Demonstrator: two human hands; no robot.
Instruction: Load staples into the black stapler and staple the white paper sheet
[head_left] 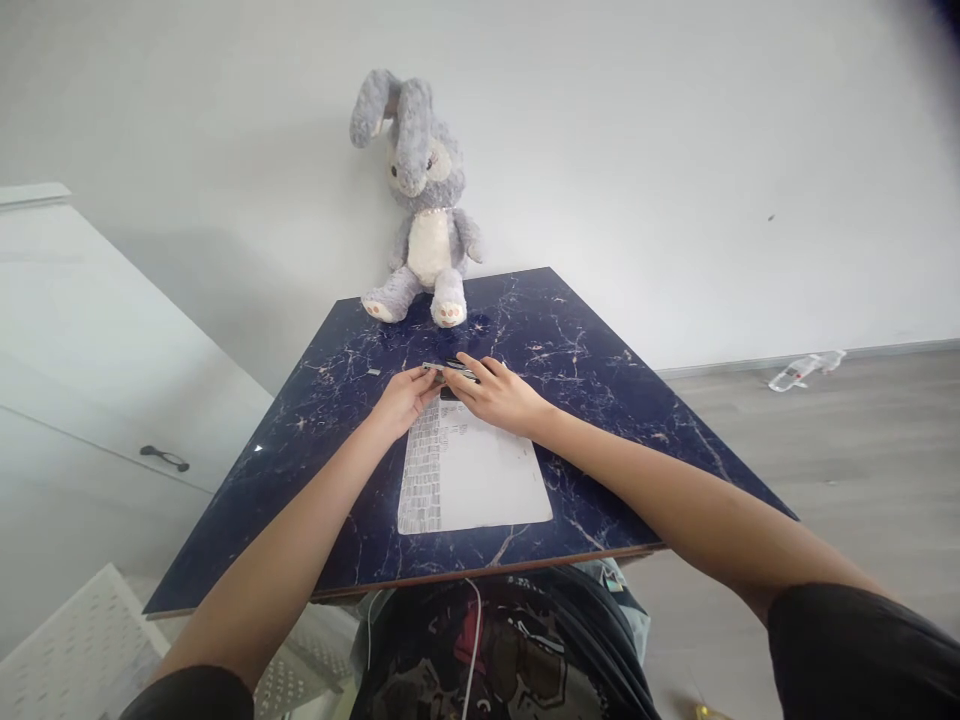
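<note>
Both hands, the left hand (401, 400) and the right hand (495, 393), are pinching what looks like a small dark phone (452, 371) near the middle of the table (600, 400), just beyond the white mat (480, 480).

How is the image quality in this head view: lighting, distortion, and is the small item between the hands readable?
Head view: soft, even light, with a faint shadow of the plush rabbit on the wall; wide-angle stretch bends the dark marble table edges and the forearms; the small dark object held by the left hand and right hand is too small to identify.
</note>
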